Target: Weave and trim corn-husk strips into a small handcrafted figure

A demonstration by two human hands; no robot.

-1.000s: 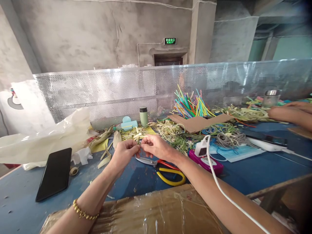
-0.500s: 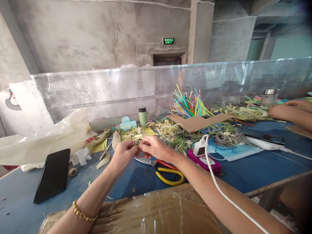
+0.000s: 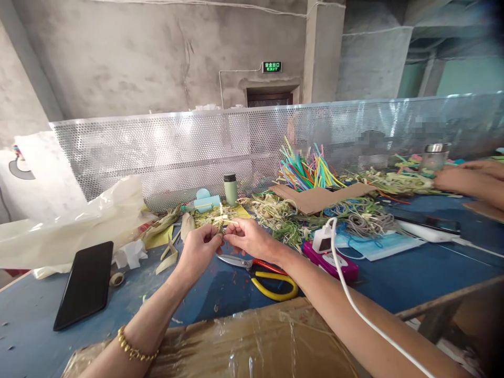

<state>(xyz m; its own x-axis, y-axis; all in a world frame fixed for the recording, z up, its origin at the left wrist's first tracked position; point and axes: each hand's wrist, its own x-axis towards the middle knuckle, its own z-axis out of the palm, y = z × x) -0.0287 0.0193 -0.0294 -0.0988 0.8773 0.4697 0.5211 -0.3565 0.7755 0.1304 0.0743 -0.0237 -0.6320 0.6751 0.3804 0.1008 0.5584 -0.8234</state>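
My left hand (image 3: 203,245) is closed in a pinch on a small piece of pale yellow-green plant strips (image 3: 221,216), which look like husk. The strips stick up and out above the fingertips, one pointing upward. Opposite it, my right hand (image 3: 252,239) pinches the same piece from the right, its fingertips close to the left ones. The part between the fingers is largely hidden. Just below the hands, scissors (image 3: 235,261) with one red and one yellow handle lie on the blue table (image 3: 232,294).
A black tablet-like slab (image 3: 84,283) and paper roll (image 3: 116,279) lie left. Husk strips (image 3: 271,212), colourful pipe cleaners (image 3: 307,168) and a green bottle (image 3: 230,190) stand behind. A white cable (image 3: 346,289) crosses my right arm from a purple power strip (image 3: 346,269). Another person's hands (image 3: 460,178) are far right.
The pale strips have turned in my fingers, and one now points more upright. My hands have stayed almost in place, with the fingertips slightly shifted.
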